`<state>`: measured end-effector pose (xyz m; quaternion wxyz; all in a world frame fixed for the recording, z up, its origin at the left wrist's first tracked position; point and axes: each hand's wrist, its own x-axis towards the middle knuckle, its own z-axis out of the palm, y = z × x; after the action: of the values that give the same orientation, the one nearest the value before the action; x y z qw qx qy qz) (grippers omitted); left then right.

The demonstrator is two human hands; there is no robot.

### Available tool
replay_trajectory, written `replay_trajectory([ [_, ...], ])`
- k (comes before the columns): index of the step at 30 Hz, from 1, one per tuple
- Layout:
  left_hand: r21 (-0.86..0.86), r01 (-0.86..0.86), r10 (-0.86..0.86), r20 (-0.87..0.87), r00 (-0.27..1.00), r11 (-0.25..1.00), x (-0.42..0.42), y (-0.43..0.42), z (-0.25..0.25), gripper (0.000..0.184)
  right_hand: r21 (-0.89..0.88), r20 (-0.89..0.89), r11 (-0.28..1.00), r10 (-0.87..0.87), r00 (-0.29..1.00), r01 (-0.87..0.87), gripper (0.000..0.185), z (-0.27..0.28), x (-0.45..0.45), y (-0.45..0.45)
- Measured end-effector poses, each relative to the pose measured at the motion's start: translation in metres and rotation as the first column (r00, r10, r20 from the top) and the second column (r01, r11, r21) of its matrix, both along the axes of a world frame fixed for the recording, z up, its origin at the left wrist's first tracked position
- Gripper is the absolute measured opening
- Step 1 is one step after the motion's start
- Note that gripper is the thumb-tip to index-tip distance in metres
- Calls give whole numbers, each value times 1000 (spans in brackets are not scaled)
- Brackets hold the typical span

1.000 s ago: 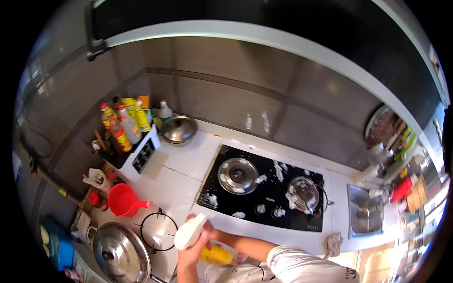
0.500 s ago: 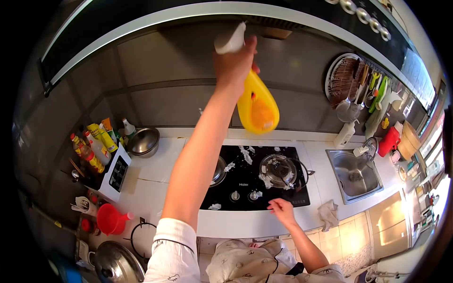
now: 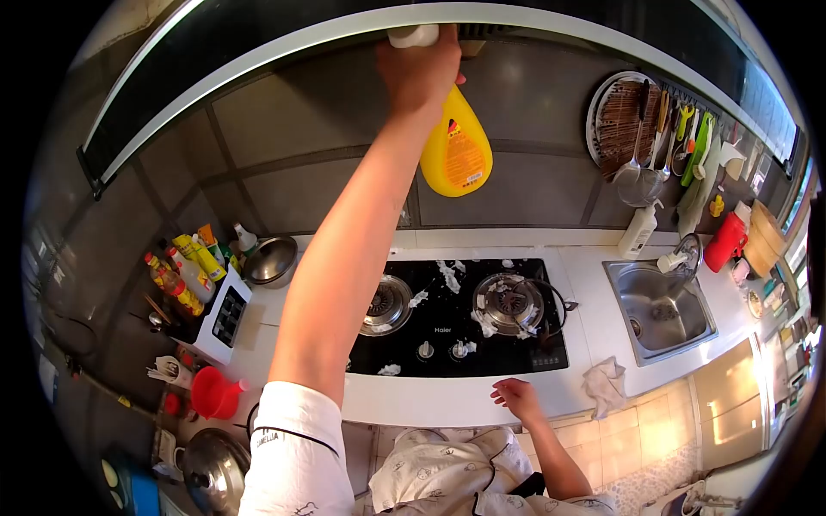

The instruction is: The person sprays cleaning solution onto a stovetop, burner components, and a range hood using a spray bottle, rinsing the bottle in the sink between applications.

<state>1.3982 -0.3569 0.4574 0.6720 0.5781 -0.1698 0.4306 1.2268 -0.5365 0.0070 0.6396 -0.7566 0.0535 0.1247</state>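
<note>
My left hand is raised high in front of me, closed around the neck of a yellow spray bottle. The bottle's white head sits just under the range hood's front edge, which hides its tip. Below my arm lies a black glass gas stove with two burners, spotted with white foam. Foam also clings to the right burner and a knob. Low by the counter's front edge, my right hand is empty, its fingers loosely apart.
Right of the stove are a grey cloth, a steel sink and a white pump bottle. Utensils hang on the wall. At left stand a steel bowl, sauce bottles, a red scoop and a lidded pot.
My left hand has moved up with the spray bottle, bringing its head under the hood edge. My right hand has dropped slightly, away from the stove.
</note>
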Motion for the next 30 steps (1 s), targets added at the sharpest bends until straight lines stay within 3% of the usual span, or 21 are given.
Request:
replay_trajectory([
  [4, 4, 13, -13, -45, 999, 1000, 15, -18, -3, 21, 115, 26, 993, -2, 1000, -1, 14, -15, 2, 5],
  [6, 45, -10, 13, -70, 997, 999, 17, -15, -3, 19, 92, -3, 996, 20, 1000, -19, 14, -22, 1, -2],
  [10, -34, -126, 122, -100, 987, 991, 13, -16, -9, 22, 101, -72, 995, -4, 997, 11, 14, -40, -7, -20],
  [13, 45, -55, 52, 61, 997, 997, 19, -15, -15, 27, 132, -122, 990, -27, 992, 43, 14, -50, -12, -37],
  [17, 157, -10, 39, -187, 982, 988, 12, -23, -14, 26, 129, -177, 987, -70, 982, 94, 15, -47, -11, -48],
  [20, 95, -151, 169, -225, 960, 984, 16, -33, -22, 29, 153, -177, 982, -84, 981, 112, 16, -49, -5, -49],
  [30, 231, -162, 164, 11, 986, 959, 31, -68, 0, 22, 257, -205, 960, -59, 977, 112, 15, -54, 0, -47],
])
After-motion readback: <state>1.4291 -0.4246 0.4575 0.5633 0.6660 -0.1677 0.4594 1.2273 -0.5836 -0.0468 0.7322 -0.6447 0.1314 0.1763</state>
